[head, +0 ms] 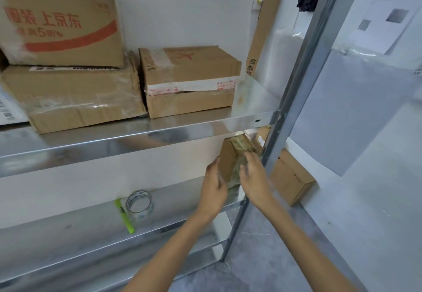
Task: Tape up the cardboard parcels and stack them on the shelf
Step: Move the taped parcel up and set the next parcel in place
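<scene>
Small box (229, 162) stands upright at right end of middle shelf (80, 218). Left hand (214, 185) fingers clamped on its side; right hand (253, 177) fingers flat on taped face. We judge placing step in hand; next: settle box, release.

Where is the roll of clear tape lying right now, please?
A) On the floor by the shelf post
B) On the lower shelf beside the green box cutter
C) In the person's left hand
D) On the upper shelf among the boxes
B: the roll of clear tape lies on the lower shelf right beside the green box cutter, while the left hand grips and the right hand touches a small cardboard parcel further right.
</scene>
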The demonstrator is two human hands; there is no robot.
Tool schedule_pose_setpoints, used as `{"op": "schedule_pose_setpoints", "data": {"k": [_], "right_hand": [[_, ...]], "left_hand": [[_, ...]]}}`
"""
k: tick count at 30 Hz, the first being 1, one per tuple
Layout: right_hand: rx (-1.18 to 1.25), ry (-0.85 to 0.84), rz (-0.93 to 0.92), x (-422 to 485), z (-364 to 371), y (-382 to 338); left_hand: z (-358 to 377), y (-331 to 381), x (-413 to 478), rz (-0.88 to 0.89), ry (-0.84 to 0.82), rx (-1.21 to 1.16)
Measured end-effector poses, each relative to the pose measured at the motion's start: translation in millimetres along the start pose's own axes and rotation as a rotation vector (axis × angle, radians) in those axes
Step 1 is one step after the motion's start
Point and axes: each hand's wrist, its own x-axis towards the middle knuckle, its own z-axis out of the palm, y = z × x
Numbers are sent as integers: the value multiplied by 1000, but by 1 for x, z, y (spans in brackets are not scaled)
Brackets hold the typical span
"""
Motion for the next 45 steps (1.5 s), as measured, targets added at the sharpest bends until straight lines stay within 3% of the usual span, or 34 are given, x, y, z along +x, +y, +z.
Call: {"op": "schedule_pose_setpoints", "data": {"k": [5,8,16,30,37,41,45], "right_hand": [[-13,6,193,56,17,8],[51,38,276,66,28,13],[152,242,176,61,32,8],[169,87,13,35,91,-94],[295,9,-96,-18,155,-193],[455,-154,-211,-65,206,-261],[489,-323,-237,-114,268,-304]], "left_hand": [[21,4,44,-40,-99,31],[43,-40,72,-131,-167,112],[31,-20,62,-298,-185,-93],[-84,-39,36,-320,120,-177],[-192,-59,-26,-356,365,-422],[-264,-92,-77,-382,495,-511],[-326,-142,-108,-530,640,-558]]}}
